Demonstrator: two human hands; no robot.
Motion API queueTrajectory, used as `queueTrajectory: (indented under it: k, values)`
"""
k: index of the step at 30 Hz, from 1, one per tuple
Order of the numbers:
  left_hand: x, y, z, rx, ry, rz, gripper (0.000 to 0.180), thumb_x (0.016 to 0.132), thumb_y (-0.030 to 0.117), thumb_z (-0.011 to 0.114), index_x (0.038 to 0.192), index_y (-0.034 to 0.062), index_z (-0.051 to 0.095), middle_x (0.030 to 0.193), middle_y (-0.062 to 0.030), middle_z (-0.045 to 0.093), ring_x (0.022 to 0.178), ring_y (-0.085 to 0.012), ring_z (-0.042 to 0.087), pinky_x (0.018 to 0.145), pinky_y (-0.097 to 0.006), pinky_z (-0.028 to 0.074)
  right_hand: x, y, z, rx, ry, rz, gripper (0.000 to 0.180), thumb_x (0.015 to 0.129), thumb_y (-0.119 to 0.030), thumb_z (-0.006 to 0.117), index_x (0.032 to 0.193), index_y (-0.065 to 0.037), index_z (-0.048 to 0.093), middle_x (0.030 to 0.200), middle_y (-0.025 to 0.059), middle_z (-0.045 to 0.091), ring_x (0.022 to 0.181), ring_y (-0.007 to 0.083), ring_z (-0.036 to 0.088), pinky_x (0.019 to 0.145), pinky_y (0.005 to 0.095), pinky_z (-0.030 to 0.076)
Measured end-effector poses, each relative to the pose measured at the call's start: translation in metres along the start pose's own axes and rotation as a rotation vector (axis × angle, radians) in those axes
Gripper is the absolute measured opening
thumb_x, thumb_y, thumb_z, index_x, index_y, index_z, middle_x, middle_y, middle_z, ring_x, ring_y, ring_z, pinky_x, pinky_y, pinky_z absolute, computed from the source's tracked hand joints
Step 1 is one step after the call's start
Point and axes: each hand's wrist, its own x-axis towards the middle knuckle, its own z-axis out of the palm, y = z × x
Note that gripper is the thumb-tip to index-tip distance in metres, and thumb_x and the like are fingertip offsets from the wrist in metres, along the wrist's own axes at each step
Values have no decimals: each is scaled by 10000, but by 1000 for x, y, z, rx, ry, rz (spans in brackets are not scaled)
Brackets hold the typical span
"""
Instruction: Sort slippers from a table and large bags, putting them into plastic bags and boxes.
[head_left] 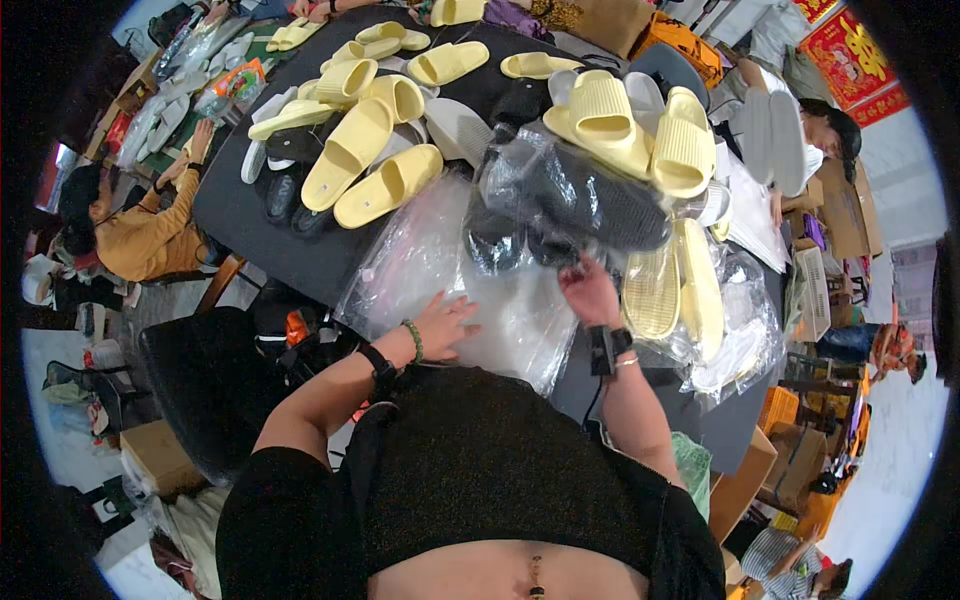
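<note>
My left hand (440, 327) lies with its fingers spread on a stack of flat clear plastic bags (510, 325) at the table's near edge. Just right of the stack, the curled fingers of my right hand (590, 292) close on the near edge of a clear bag with black slippers (575, 195) in it; the fingertips are partly hidden. Beyond the left hand lie loose yellow slippers (388, 187). To the right of my right hand, a bagged pair of yellow slippers (652, 290) rests on the table.
More yellow slippers (600, 108) and grey slippers (458, 130) heap up on the dark table (320, 245). White slippers in bags (735, 340) lie at the right edge. A person in orange (150, 235) sits at the left; another person holds grey slippers (773, 140) at the far right.
</note>
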Motion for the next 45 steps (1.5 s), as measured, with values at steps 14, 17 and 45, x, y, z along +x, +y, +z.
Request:
queueTrajectory:
  k: [14,17,45]
  values:
    - [85,-24,-29,-2,-69,6,686,883,509,587,1472,235,367,1602,-123,117,1469,-357,110,1116,-658,159,43,-26,78,-214,-175,-161,108,955,-117,556,915,-28,602,850,81,651,864,238,633,870,358,517]
    - [94,-16,-27,17,-24,9,654,896,461,595,1464,215,383,1586,-133,166,1461,-355,147,1110,-644,191,46,-31,36,-205,-202,-154,73,941,-82,547,935,-19,583,907,90,633,908,235,607,892,353,506]
    - [-21,-32,-8,-575,355,-217,387,925,275,577,1270,100,581,1198,-148,628,1080,-337,594,934,-427,478,-29,-55,15,-395,60,-340,561,880,-499,636,1262,-96,553,1106,90,669,933,265,634,815,480,490]
